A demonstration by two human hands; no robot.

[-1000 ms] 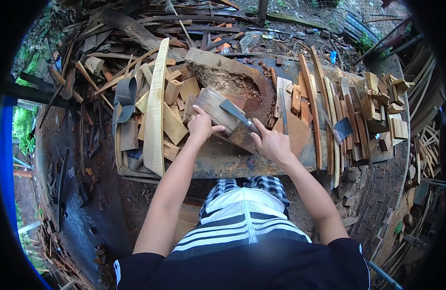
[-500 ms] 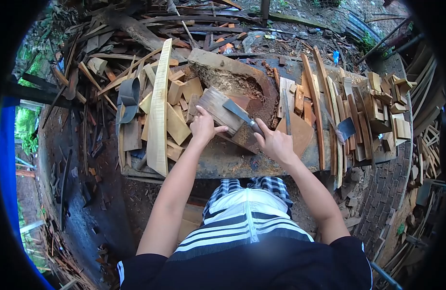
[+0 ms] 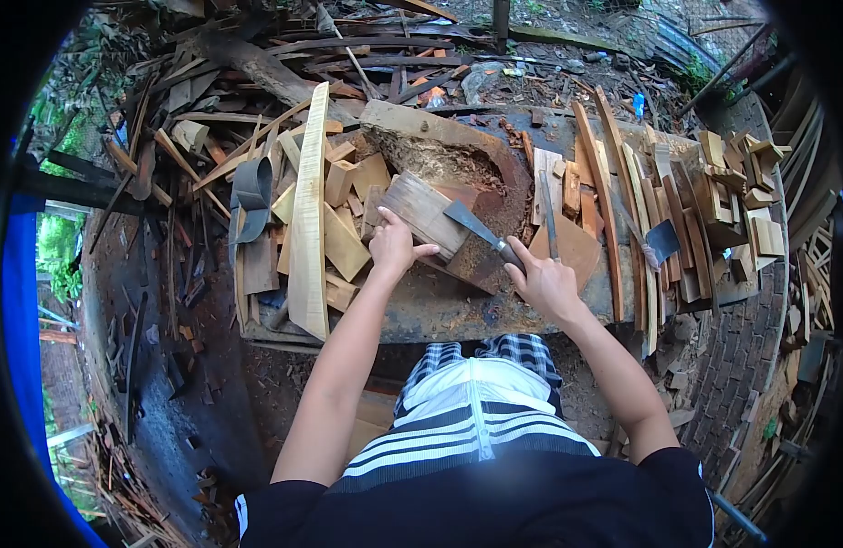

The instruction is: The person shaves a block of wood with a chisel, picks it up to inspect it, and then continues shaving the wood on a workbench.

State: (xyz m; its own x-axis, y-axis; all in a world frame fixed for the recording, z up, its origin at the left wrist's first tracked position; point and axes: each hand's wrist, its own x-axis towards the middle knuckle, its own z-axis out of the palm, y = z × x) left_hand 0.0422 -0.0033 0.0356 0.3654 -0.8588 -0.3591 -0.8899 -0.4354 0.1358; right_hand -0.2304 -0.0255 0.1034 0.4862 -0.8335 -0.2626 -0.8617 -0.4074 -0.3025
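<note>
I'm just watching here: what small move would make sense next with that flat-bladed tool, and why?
Perhaps a short, careful push of the chisel-like tool across the wooden board. The right hand grips its handle, the blade's broad end appears to lie over the board, and the left hand is at the board's near-left side, placed where it could steady it.

No legible text, labels, brands, numbers or signs.
</note>
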